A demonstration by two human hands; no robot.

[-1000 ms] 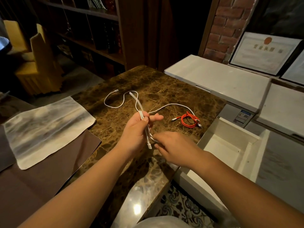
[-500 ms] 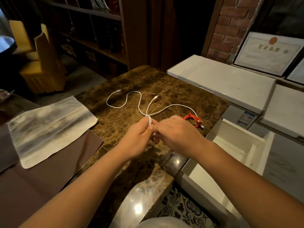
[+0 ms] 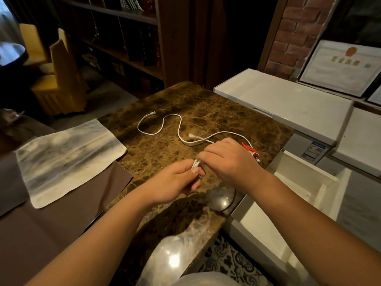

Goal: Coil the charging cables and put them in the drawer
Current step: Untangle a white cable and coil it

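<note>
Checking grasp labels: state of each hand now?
Left hand: closed, pinching the white cable.
Right hand: closed on the same cable.

Stained cloth on marble table; framed certificate against brick wall.

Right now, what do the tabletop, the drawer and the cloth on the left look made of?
Tabletop: polished brown marble or a stone look-alike, veined, with glossy light reflections. Drawer: white, matte, probably painted wood or laminate board. Cloth: soft woven fabric, pale with grey smudges, lying limp.
</note>
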